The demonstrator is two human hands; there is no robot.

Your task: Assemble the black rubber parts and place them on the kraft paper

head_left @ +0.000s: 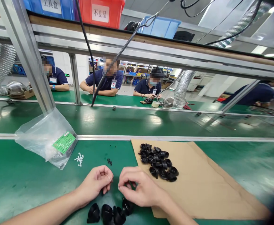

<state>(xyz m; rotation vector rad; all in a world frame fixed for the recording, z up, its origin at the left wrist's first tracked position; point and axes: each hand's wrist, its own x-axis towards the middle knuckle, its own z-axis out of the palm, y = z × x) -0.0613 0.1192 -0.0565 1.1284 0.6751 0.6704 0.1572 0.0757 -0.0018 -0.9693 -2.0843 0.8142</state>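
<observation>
My left hand [97, 182] rests on the green table with its fingers curled; whatever is inside them is hidden. Close beside it, my right hand [139, 187] pinches a small black plastic part [130, 185] at its fingertips. Directly below my hands lies a row of several black round parts [109, 214]. A larger pile of the same black parts [158, 162] sits on a brown cardboard sheet [202, 181] just right of my right hand.
A clear plastic bag [46, 137] with a green label lies at the left, with small white pieces [79, 159] and tiny black bits [109, 161] beside it. A green conveyor belt [139, 120] runs beyond. Three people sit across it under a metal frame [26, 53].
</observation>
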